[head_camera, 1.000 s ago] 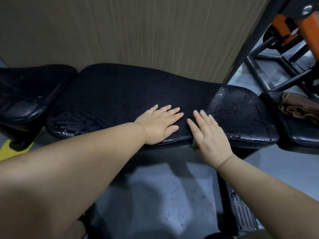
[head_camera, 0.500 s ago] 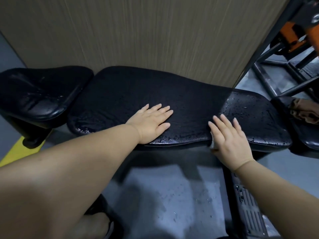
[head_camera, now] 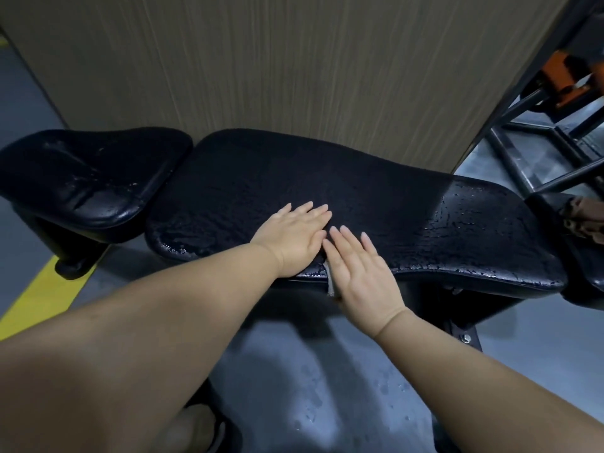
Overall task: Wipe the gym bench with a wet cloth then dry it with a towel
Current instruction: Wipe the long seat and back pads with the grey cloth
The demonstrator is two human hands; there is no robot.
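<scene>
Black cracked-vinyl gym bench (head_camera: 474,237) glistens wet beneath flat left hand (head_camera: 294,237) and flat right hand (head_camera: 359,269) pressing grey cloth (head_camera: 330,279); brown towel (head_camera: 585,220) seemingly unused.

Black bench (head_camera: 457,230) wet (cracked); grey cloth (head_camera: 330,280) at front edge.

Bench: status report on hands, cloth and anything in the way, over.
Left hand flat on bench. Right hand flat, pressing grey cloth at near edge. Pad surface wet. Nothing in the way; brown towel lies far right.
</scene>
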